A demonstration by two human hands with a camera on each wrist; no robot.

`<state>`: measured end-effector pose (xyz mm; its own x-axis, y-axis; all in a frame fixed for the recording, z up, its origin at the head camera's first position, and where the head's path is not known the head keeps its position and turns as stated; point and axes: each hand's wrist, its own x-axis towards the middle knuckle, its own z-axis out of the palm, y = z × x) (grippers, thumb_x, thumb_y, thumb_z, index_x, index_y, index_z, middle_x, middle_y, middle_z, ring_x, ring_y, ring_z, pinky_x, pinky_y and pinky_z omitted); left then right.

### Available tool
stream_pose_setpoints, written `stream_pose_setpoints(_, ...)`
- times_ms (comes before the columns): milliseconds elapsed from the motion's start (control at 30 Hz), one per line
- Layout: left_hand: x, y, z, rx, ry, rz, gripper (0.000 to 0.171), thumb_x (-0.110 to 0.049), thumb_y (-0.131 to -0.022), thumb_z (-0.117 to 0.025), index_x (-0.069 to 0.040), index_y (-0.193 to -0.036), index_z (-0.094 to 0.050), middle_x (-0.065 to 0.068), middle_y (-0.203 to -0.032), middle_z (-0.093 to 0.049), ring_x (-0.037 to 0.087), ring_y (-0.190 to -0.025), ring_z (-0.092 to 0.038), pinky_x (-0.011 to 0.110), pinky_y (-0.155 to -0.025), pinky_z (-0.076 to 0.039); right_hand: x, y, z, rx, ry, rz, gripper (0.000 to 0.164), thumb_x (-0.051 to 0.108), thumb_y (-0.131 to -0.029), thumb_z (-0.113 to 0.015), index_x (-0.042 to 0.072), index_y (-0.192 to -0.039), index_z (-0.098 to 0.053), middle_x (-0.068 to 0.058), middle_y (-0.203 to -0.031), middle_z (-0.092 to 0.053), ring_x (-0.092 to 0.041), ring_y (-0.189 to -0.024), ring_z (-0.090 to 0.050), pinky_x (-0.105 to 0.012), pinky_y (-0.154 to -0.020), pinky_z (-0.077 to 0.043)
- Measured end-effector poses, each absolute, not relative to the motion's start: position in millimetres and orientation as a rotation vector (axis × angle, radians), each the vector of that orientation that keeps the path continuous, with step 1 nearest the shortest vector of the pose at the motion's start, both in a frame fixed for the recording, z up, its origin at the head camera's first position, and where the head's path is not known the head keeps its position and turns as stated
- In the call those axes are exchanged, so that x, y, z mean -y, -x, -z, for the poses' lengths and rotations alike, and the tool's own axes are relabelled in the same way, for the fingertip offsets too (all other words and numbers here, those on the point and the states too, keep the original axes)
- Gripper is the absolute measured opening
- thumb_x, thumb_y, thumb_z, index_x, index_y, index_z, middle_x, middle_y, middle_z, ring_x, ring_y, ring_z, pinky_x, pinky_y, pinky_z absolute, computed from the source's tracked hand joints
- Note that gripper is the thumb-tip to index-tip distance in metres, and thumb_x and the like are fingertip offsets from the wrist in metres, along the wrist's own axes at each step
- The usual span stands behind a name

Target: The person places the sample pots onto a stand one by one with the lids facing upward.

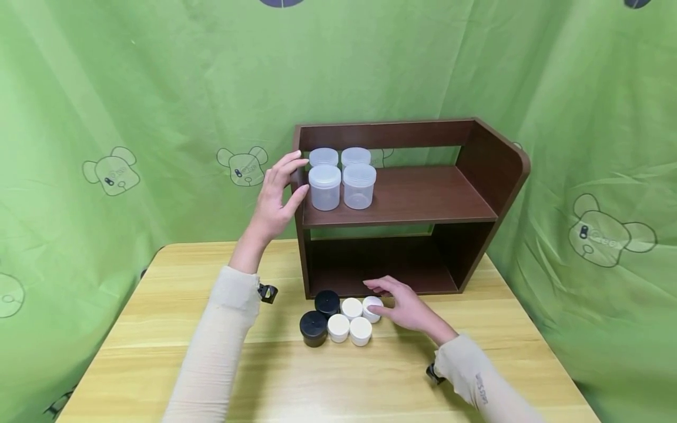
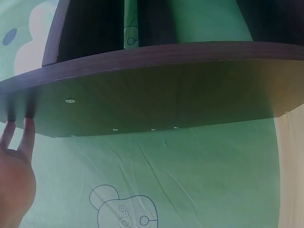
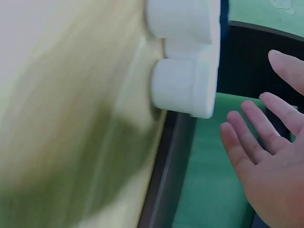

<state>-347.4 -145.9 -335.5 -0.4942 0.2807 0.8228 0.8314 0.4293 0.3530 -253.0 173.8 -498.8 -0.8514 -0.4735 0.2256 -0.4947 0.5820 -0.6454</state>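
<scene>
On the left part of the upper shelf stand several translucent lidded jars in two rows. My left hand is at the shelf's left side panel, thumb and fingers spread just left of the front jar; whether they touch anything is unclear. In the left wrist view, two fingers overlap the panel's side. Several small white jars and two black jars stand grouped on the table before the shelf. Close by the rightmost white jar, my right hand has its fingers extended and holds nothing.
A dark brown two-tier shelf stands at the back of the wooden table. Green curtains with bear-head drawings hang behind and at both sides. Black straps or mounts are at the wrists.
</scene>
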Motion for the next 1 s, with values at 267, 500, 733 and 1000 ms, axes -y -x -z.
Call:
stream_pose_setpoints(267, 146, 349, 337, 2.007, 0.928, 1.009, 0.053, -0.025, -0.102, -0.058, -0.014, -0.152, -0.044, 0.006, -0.163, -0.041, 0.022, -0.146, -0.04, 0.042, -0.115, -0.036, -180, 257, 519, 2.909, -0.811, -1.112, 0.058, 0.023, -0.091, -0.081, 0.011, -0.144, -0.06, -0.01, -0.136, -0.063, -0.034, -0.127, -0.059, -0.058, -0.108, -0.048)
stream_pose_setpoints(500, 144, 349, 337, 1.982, 0.937, 1.041, 0.049, -0.022, -0.101, -0.059, -0.012, -0.148, -0.047, 0.008, -0.161, -0.043, 0.023, -0.146, -0.041, 0.042, -0.113, -0.037, -180, 259, 528, 2.903, -0.851, -1.055, 0.057, 0.024, -0.09, -0.082, 0.009, -0.141, -0.062, -0.006, -0.127, -0.064, -0.023, -0.113, -0.061, -0.052, -0.1, -0.052)
stream_pose_setpoints(733, 141, 348, 338, 1.988, 0.925, 1.068, 0.049, -0.023, -0.102, -0.059, -0.014, -0.148, -0.047, 0.009, -0.162, -0.042, 0.025, -0.14, -0.042, 0.045, -0.113, -0.039, -180, 257, 531, 2.906, -0.842, -0.958, 0.052, 0.02, -0.09, -0.081, 0.009, -0.138, -0.064, -0.004, -0.126, -0.065, -0.022, -0.115, -0.062, -0.048, -0.101, -0.053)
stream_pose_setpoints(1000, 145, 349, 337, 1.974, 0.938, 1.035, 0.047, -0.021, -0.102, -0.058, -0.011, -0.147, -0.047, 0.011, -0.161, -0.043, 0.026, -0.141, -0.042, 0.043, -0.112, -0.038, -178, 259, 533, 2.882, -0.833, -0.979, 0.051, 0.014, -0.088, -0.082, 0.009, -0.136, -0.066, -0.005, -0.127, -0.067, -0.025, -0.12, -0.063, -0.05, -0.104, -0.052)
